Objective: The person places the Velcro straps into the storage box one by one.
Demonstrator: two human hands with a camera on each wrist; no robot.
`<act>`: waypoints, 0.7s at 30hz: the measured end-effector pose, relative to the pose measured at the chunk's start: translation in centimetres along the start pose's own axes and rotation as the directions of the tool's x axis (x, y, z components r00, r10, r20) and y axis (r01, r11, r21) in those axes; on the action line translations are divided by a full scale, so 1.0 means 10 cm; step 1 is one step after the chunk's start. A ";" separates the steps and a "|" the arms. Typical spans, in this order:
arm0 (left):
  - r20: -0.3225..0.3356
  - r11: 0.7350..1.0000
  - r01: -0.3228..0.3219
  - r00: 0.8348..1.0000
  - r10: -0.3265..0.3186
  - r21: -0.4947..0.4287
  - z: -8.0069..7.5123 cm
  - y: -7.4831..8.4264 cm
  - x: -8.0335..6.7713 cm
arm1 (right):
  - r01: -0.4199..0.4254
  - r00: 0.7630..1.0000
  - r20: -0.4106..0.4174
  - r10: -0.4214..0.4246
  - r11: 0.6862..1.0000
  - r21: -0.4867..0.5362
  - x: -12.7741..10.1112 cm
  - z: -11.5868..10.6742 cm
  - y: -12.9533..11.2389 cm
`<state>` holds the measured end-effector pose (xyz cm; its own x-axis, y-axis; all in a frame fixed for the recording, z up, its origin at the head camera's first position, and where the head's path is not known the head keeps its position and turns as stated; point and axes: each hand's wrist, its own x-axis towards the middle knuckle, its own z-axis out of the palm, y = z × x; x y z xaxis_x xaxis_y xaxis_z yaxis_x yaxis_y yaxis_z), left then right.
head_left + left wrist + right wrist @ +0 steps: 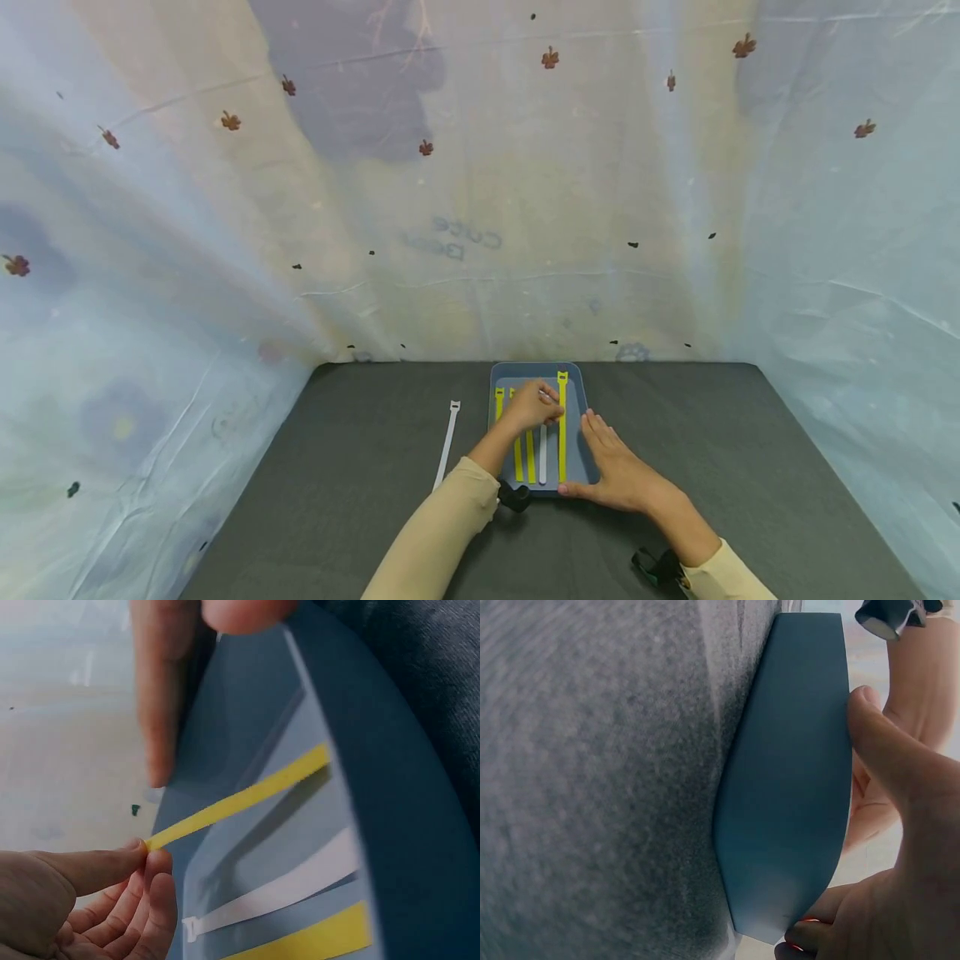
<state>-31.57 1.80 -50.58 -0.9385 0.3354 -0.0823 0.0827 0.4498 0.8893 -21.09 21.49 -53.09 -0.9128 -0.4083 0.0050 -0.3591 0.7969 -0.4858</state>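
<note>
My left hand [534, 406] is over the grey-blue tray [536, 368]. Its thumb and index finger pinch the yellow cable tie [240, 801], a flat strap with a slotted head. In the left wrist view, a shadow lies on the tray floor under this strap. Beside it lies a white cable tie [543, 458], and further left in the tray are several yellow ones [531, 462], partly hidden by the left hand. My right hand [618, 471] rests at the tray's near right corner, fingers extended along the right side, thumb [866, 712] on the near rim.
Left of the tray, another white cable tie [447, 442] lies on the dark grey cloth [375, 450] covering the table. Printed curtains [480, 208] enclose the back and both sides. A black band [513, 497] is around the left wrist.
</note>
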 end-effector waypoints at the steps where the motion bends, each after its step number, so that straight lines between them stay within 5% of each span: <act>1: -0.008 1.000 0.006 1.000 -0.006 0.014 0.01 0.00 0.01 | 0.002 1.000 0.000 -0.002 1.000 0.000 0.00 0.00 -0.01; 10: -0.095 0.987 0.079 0.993 -0.066 0.142 0.13 -0.07 0.15 | 0.029 0.999 -0.013 -0.029 1.000 0.008 0.01 -0.02 -0.02; 21: -0.117 0.986 0.104 0.989 -0.089 0.132 0.13 -0.06 0.12 | 0.002 1.000 0.009 -0.002 1.000 0.011 0.00 -0.04 -0.03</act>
<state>-32.32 2.95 -51.82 -0.9748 0.1954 -0.1079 0.0283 0.5878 0.8085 -21.09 21.38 -52.56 -0.9105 -0.4136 -0.0018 -0.3584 0.7912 -0.4956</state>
